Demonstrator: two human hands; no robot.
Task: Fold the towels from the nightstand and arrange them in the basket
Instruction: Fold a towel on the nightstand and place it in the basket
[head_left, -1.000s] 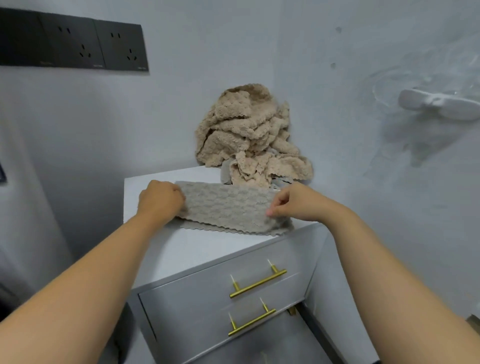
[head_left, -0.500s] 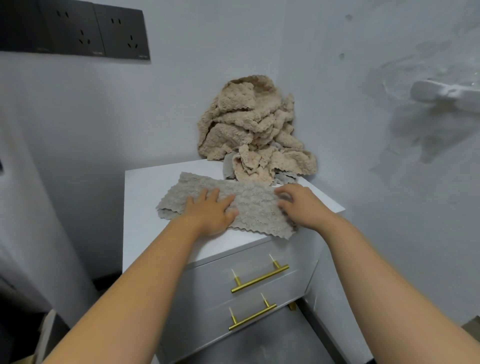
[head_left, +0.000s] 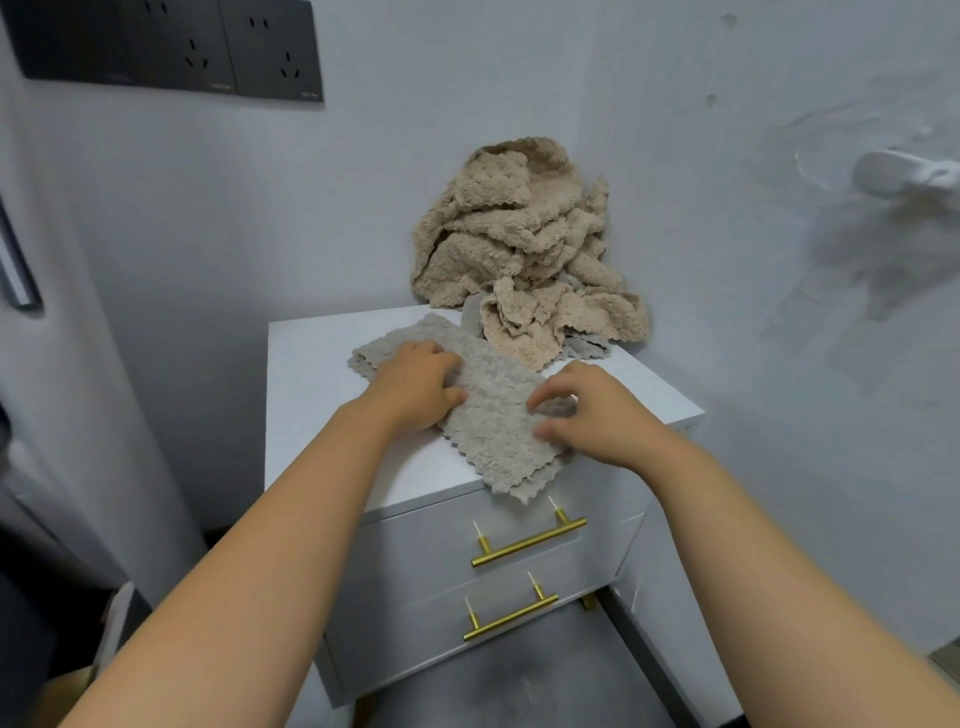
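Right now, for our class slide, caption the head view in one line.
Left hand holds and right hand pinches a grey towel on the white nightstand; beige towels heaped behind.

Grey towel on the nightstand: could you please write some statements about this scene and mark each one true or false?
1. The grey towel lies on the nightstand. True.
2. One corner of it hangs over the front edge. True.
3. The beige towel pile is neatly folded. False: it is crumpled.
4. The drawers have black handles. False: the handles are gold-coloured.
5. Only one hand touches the grey towel. False: the left hand and the right hand both touch it.
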